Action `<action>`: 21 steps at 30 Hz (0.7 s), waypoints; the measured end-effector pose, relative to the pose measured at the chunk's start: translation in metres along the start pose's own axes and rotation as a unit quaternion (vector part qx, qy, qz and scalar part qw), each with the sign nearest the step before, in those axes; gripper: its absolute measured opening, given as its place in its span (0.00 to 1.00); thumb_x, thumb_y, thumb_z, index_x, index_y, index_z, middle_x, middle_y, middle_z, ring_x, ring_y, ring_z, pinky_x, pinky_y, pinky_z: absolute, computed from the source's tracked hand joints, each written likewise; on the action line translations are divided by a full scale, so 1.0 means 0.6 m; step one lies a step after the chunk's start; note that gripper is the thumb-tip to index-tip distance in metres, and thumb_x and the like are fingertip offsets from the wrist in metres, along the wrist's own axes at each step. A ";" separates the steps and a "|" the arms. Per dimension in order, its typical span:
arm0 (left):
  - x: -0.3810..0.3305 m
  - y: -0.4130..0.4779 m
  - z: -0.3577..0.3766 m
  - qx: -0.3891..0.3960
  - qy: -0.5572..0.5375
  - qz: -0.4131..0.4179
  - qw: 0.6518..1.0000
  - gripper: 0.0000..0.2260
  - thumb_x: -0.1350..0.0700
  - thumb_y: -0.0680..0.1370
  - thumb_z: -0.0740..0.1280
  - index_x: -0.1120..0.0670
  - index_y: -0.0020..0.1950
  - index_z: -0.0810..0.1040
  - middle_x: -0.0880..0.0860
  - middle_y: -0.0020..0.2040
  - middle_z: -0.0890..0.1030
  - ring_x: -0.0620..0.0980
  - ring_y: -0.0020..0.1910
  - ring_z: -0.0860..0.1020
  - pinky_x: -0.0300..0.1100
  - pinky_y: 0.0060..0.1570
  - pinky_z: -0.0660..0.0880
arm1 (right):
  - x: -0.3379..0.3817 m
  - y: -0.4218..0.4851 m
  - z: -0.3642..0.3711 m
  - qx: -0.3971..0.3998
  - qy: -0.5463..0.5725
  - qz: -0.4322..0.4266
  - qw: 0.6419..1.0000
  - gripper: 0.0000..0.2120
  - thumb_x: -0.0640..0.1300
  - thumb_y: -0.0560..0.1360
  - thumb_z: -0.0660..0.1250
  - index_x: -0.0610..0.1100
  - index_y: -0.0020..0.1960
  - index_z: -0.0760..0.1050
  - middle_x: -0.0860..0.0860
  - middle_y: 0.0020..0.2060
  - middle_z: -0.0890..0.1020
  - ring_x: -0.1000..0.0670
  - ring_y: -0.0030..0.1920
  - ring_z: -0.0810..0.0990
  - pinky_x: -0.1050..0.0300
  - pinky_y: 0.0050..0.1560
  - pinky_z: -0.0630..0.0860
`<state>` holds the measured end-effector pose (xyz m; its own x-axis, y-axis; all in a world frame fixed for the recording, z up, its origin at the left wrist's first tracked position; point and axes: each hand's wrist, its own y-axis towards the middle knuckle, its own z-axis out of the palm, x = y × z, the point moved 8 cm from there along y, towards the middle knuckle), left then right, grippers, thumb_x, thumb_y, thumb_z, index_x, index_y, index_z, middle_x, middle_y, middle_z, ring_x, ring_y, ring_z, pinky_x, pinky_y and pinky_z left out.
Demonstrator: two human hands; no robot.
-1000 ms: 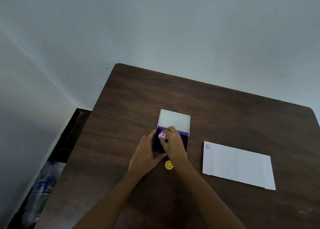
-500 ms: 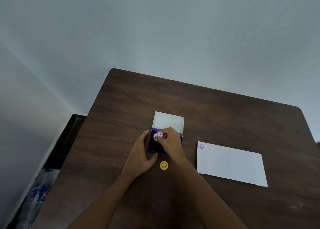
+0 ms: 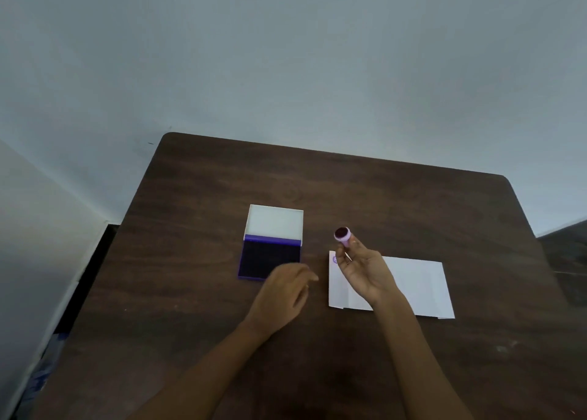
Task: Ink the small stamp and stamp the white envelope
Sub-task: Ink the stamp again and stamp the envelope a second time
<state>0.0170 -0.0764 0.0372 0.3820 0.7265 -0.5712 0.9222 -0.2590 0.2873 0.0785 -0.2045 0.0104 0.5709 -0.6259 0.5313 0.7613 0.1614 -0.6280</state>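
Note:
My right hand (image 3: 365,268) holds the small pink stamp (image 3: 343,235) above the white envelope's left end, its dark inked face tilted up toward me. The white envelope (image 3: 416,284) lies flat on the table, with a purple round print (image 3: 334,259) at its top left corner. The ink pad (image 3: 270,257) sits open to the left, dark pad in a purple case, white lid raised behind. My left hand (image 3: 282,295) hovers just below the pad's near right corner, fingers loosely apart, holding nothing.
The dark wooden table (image 3: 349,191) stands against a pale wall. A gap along its left edge shows the floor and a plastic bottle (image 3: 47,362). The yellow smiley cap seen earlier is hidden under my left hand or arm.
My right hand lifted the stamp off the ink pad and moved right over the envelope, turning its face up. My left hand let go of the pad and drew back to the right.

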 end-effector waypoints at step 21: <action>-0.063 0.003 0.188 0.199 0.027 0.109 0.973 0.25 0.50 0.79 0.58 0.54 0.73 0.54 0.50 0.72 0.52 0.46 0.71 0.48 0.49 0.68 0.43 | 0.077 0.003 -0.083 -0.152 -0.471 -0.164 0.853 0.08 0.47 0.69 0.71 0.44 0.46 0.79 0.50 0.45 0.82 0.54 0.41 0.77 0.68 0.37 0.69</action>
<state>0.0113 -0.1762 -0.0274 0.5772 0.6569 -0.4851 0.7742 -0.6291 0.0692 0.0910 -0.2711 0.0054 0.4448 0.3156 0.8382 0.8947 -0.1992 -0.3998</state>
